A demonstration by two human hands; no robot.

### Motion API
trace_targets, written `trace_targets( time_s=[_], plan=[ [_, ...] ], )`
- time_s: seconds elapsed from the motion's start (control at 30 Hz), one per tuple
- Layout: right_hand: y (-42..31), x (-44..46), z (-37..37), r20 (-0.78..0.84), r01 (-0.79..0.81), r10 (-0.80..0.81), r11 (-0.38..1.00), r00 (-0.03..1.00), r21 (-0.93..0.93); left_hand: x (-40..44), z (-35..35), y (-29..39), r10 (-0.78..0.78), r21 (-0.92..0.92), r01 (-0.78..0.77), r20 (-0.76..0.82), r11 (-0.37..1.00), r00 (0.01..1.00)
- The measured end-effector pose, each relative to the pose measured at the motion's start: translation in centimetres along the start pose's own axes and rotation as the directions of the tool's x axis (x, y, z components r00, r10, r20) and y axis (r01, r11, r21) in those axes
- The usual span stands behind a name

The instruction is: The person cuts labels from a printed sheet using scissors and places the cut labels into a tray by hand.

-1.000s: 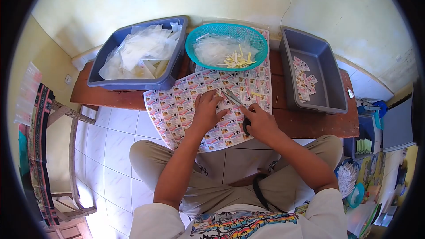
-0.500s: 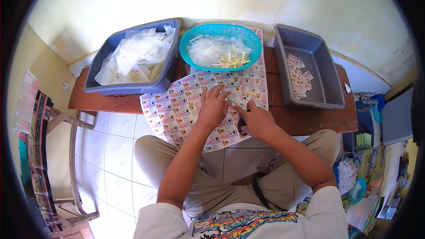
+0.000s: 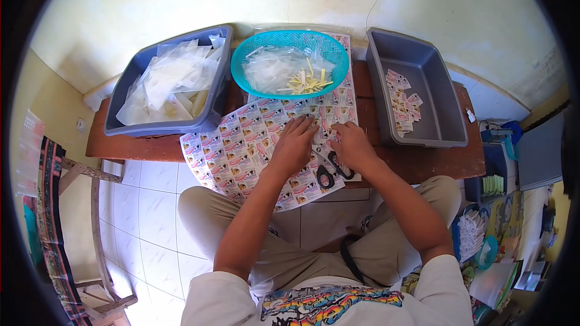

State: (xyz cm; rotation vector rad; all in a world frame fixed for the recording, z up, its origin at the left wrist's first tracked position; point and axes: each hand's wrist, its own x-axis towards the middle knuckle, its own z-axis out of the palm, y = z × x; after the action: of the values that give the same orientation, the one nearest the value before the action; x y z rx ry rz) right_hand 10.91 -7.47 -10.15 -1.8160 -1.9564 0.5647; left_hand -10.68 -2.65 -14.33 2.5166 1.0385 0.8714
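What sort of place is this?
It looks like a small workshop, maybe in a home: a wooden bench holds a printed sheet with scissors on it, and a grey tub of small printed pieces.

The broad, colour-printed paper sheet (image 3: 235, 157) looks smooth, the black-looped scissors (image 3: 320, 171) plastic-handled, the turquoise oval basket (image 3: 260, 90) perforated plastic, the reddish-brown plank table (image 3: 423, 162) slightly glossy wood.

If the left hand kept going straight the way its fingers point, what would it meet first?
Probably the near rim of the teal basket, after the left hand crossed more printed sheet; its height is hard to judge.
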Motion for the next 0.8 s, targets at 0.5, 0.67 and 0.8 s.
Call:
trace_targets(
  time_s=[0.5,0.67,0.8],
  plan=[
    [-1.0,1.9,1.5,-0.026,-0.075,0.073,0.994,0.997,-0.078,0.2,0.0,1.9,-0.054,0.187,0.050,0.018,0.981,0.998],
    [-1.0,2.1,1.8,-0.126,-0.020,0.006,0.993,0.992,-0.115,0.0,-0.2,2.0,-0.084,0.154,0.079,0.030,0.985,0.996],
    [-0.6,2.6,2.0,-0.137,0.048,-0.054,0.998,0.989,-0.044,0.0,-0.9,2.2,-0.116,0.114,0.108,0.062,0.988,0.991]
  ],
)
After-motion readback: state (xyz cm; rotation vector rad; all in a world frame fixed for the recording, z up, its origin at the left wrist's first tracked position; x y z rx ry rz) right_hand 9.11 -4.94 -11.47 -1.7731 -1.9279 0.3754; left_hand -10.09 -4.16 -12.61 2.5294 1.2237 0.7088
